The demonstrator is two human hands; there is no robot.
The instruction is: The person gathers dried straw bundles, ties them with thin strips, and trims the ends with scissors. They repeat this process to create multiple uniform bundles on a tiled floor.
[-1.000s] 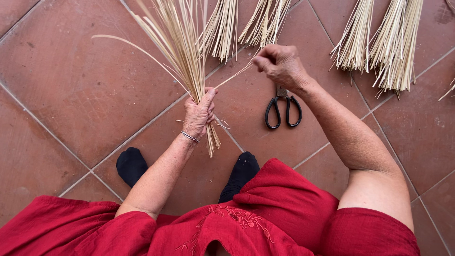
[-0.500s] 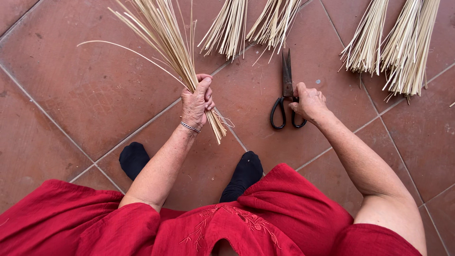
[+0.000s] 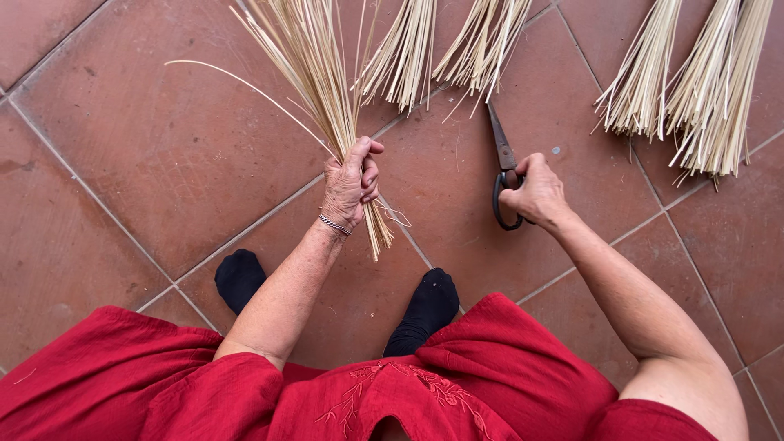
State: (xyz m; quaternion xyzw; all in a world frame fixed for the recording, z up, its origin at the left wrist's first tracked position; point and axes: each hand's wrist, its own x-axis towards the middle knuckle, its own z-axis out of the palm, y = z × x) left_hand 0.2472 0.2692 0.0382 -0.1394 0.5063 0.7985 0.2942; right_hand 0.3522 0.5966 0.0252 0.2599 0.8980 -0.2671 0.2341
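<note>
My left hand grips a bundle of pale straw stalks near its lower end; the stalks fan upward and to the left, and short cut ends stick out below my fist. A thin bracelet circles that wrist. My right hand rests on the handles of black scissors that lie on the terracotta tile floor, blades pointing away from me. My fingers wrap over the handle loops.
Several more straw bundles lie on the floor beyond: two in the middle and others at the right. My feet in black socks stand on the tiles below my red dress.
My right hand let go of the straw near the bundle, dropped to the right and closed over the scissors' handles. The left hand keeps holding the bundle.
</note>
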